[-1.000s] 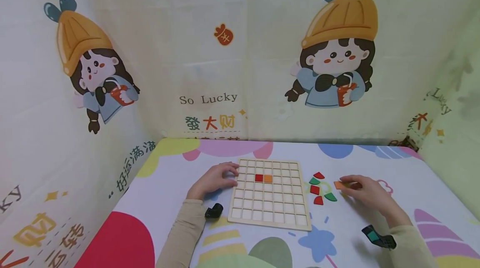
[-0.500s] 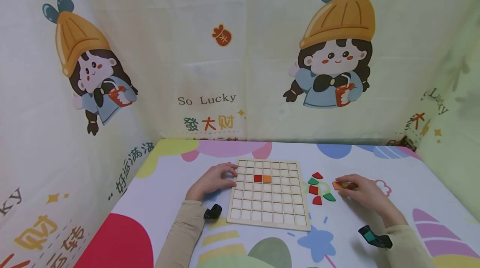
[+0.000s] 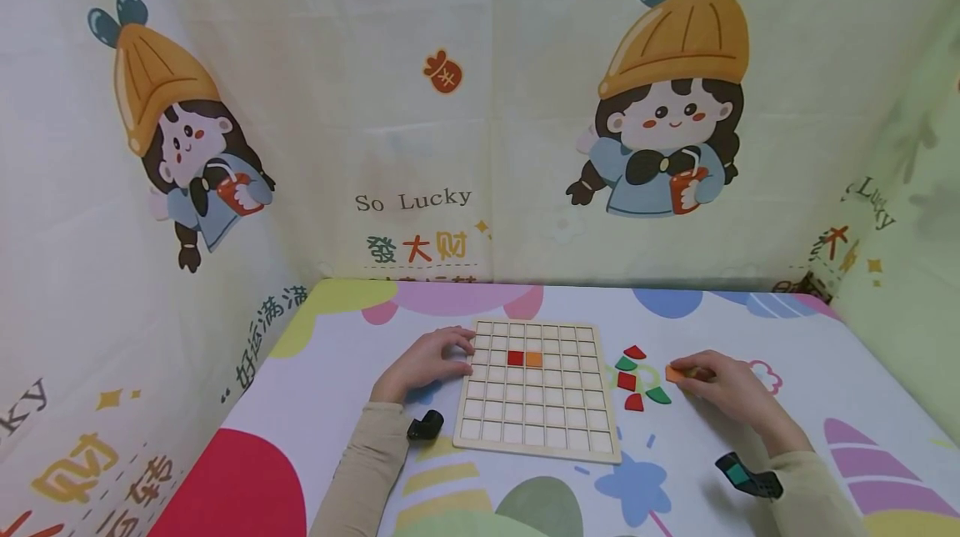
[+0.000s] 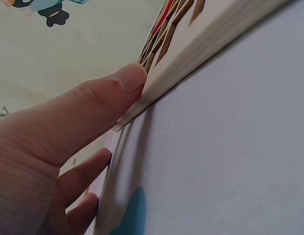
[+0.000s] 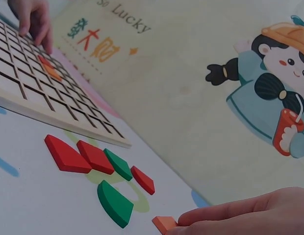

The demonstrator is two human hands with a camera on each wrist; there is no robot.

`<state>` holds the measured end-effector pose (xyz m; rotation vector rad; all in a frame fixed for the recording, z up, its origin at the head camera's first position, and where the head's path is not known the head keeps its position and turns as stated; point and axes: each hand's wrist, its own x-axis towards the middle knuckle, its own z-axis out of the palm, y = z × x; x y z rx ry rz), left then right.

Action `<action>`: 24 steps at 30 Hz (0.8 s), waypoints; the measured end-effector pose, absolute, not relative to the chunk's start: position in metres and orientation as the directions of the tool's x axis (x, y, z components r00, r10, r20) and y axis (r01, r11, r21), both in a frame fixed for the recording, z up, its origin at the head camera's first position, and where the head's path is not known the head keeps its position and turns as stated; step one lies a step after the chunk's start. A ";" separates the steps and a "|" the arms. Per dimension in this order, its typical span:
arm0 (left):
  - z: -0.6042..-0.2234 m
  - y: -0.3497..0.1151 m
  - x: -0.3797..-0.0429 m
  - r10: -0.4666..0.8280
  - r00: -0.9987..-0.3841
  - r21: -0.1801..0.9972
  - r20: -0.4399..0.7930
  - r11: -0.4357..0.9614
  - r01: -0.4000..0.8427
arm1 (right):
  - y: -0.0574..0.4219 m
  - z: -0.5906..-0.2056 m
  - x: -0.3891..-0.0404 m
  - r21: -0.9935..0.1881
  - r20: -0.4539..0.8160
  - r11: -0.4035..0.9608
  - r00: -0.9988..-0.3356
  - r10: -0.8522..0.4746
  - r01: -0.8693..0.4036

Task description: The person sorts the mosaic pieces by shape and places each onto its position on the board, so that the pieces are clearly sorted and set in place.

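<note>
A wooden grid board [image 3: 537,404] lies on the table, with a red square tile [image 3: 516,358] and an orange square tile [image 3: 534,359] side by side in its cells. My left hand [image 3: 427,363] rests at the board's left edge, its thumb [image 4: 130,78] touching the rim in the left wrist view. To the right of the board, my right hand [image 3: 723,383] pinches an orange tile [image 5: 164,223] between thumb and fingers. Beside it lie a red square tile [image 5: 95,156], red quarter-round tiles [image 5: 66,154] and green quarter-round tiles [image 5: 115,203].
A colourfully printed cloth [image 3: 360,328] covers the table. Fabric with cartoon figures hangs behind [image 3: 525,145] and along both sides. Dark camera mounts [image 3: 426,425] sit at the wrists, the right one [image 3: 748,476] over the table's right part.
The orange tile in my right hand has turned and shifted slightly left. My left hand and the board stay in place; the view has drifted a little.
</note>
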<state>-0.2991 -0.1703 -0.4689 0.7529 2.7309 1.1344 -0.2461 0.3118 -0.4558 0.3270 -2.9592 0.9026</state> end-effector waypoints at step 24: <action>-0.466 -0.170 -0.297 0.485 -0.868 0.679 0.109 0.601 0.421 | 0.309 -0.457 -0.245 -0.545 0.082 0.807 -0.972 -0.219 -0.227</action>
